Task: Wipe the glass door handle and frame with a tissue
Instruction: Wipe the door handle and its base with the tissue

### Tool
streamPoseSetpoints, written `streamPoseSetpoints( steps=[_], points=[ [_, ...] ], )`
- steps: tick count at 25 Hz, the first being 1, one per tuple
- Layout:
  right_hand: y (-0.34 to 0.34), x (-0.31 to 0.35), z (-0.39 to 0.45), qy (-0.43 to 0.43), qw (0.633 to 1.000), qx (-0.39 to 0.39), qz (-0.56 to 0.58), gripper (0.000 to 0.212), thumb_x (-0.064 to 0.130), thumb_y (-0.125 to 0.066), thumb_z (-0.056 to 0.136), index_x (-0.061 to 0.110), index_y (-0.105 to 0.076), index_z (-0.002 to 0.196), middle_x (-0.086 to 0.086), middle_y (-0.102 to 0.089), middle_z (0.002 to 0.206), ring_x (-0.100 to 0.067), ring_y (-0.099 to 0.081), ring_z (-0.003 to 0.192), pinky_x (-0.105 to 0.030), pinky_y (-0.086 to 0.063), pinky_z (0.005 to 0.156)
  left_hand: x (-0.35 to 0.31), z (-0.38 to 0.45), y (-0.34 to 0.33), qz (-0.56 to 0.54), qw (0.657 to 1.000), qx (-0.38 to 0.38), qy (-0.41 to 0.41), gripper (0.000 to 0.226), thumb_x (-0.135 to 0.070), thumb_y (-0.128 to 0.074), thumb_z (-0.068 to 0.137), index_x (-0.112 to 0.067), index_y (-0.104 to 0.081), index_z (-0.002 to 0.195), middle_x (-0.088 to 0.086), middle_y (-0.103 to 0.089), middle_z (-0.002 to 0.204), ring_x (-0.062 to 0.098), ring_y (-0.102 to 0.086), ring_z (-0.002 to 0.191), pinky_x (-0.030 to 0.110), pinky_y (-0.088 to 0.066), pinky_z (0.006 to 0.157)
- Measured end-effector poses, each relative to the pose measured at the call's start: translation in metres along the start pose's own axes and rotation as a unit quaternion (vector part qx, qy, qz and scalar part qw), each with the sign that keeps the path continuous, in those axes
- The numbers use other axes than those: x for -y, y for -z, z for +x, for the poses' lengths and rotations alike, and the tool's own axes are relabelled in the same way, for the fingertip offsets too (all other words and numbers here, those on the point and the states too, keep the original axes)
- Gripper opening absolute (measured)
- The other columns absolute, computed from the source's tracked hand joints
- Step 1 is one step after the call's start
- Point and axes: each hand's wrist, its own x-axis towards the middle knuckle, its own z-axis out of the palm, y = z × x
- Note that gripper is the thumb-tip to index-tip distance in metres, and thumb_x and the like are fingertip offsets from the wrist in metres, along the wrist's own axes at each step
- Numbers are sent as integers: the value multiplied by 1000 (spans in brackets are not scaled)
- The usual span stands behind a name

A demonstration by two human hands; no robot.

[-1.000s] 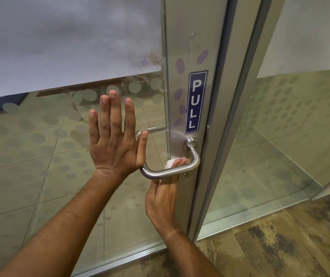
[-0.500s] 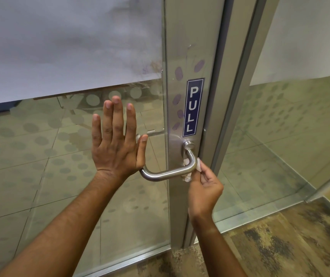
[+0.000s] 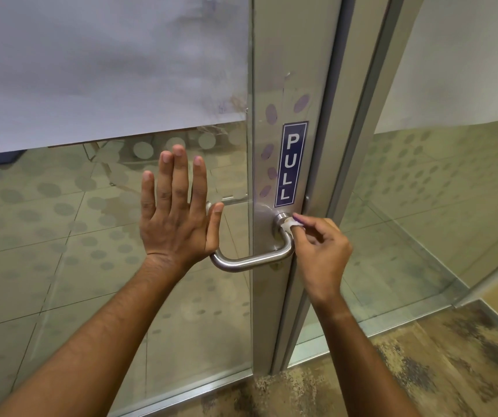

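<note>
left hand (image 3: 175,218) flat on the glass door (image 3: 106,266) with fingers straight, right hand (image 3: 321,251) pinching a small tissue (image 3: 290,225) against the handle (image 3: 253,261) top by the frame (image 3: 281,70), tissue mostly hidden I think

The left hand (image 3: 175,218) is lying flat on the glass door (image 3: 61,236), left of the handle (image 3: 253,260). The right hand (image 3: 320,251) is pressing a tissue (image 3: 289,225) onto the handle's upper end, below the PULL sign (image 3: 291,165) on the frame (image 3: 275,70).
</note>
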Motion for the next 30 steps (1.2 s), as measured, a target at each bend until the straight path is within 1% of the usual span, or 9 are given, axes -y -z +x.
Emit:
streamPoseSetpoints(
  steps=[2, 5, 11, 15, 19, 21, 23, 27, 30],
  points=[
    [1, -1, 3, -10, 1000, 15, 4, 24, 5, -79, 80, 24, -77, 95, 4, -75, 86, -7, -72, 73, -20, -58, 67, 2, 1, -1, 3, 1000, 3, -1, 87, -45, -43, 97, -8, 6, 159, 14, 17, 166, 22, 23, 152, 41, 13, 124],
    [1, -4, 1, -120, 984, 3, 132, 20, 0, -75, 82, 20, -77, 89, 2, -77, 78, -8, -72, 71, -17, -55, 66, 0, 1, -1, 1, 1000, 1, 2, 83, -45, -42, 97, -6, 1, 157, 21, -7, 159, 22, 22, 152, 41, 13, 124],
    [-17, -2, -15, -321, 892, -87, 307, 12, 1, -69, 88, 12, -71, 93, -3, -76, 79, -12, -71, 70, -21, -55, 59, -1, 2, 2, -3, 1000, 9, 9, 87, -44, -47, 95, -3, -3, 157, 21, -11, 157, 20, 24, 152, 40, 14, 124],
    [-37, 7, -21, -447, 774, -140, 426, 27, -15, -58, 88, 2, -63, 107, -12, -71, 77, -19, -70, 62, -24, -58, 54, -1, 2, 2, -3, 1000, 13, 13, 82, -44, -48, 95, -2, -13, 156, 21, -11, 156, 20, 24, 152, 39, 13, 124],
    [-42, 17, -26, -535, 652, -119, 525, 27, -2, -61, 90, 0, -65, 117, -11, -69, 95, -16, -69, 81, -24, -61, 62, -1, 2, 2, -2, 1000, 12, 13, 81, -45, -46, 95, -2, -12, 156, 22, -11, 156, 20, 24, 152, 40, 13, 124],
    [-37, 18, -25, -545, 626, -105, 548, 22, -3, -59, 91, -2, -66, 112, -12, -69, 92, -15, -70, 77, -24, -61, 61, -1, 2, 2, 1, 1000, 10, 13, 79, -45, -44, 96, -3, -14, 156, 22, -11, 156, 20, 24, 152, 39, 13, 124],
    [-34, 19, -20, -542, 644, -102, 530, 19, -7, -56, 91, -4, -68, 105, -16, -70, 90, -17, -72, 65, -24, -60, 52, -1, 2, 1, -3, 1000, 10, 14, 79, -46, -43, 96, -3, -14, 155, 22, -11, 156, 20, 24, 152, 39, 14, 124],
    [-34, 15, -16, -481, 773, -166, 380, 25, -19, -61, 82, -1, -66, 98, -21, -70, 86, -25, -69, 61, -32, -62, 61, -1, 2, 2, -12, 1000, 10, 15, 80, -45, -45, 95, -2, -15, 155, 22, -11, 156, 19, 24, 152, 39, 14, 124],
    [-28, 13, -16, -400, 855, -171, 282, 20, -11, -69, 82, 3, -70, 96, -14, -74, 76, -23, -71, 62, -31, -57, 58, -1, 2, 2, -13, 1000, 11, 12, 85, -44, -46, 95, -2, -5, 157, 22, -10, 157, 20, 24, 152, 40, 13, 124]
  ],
)
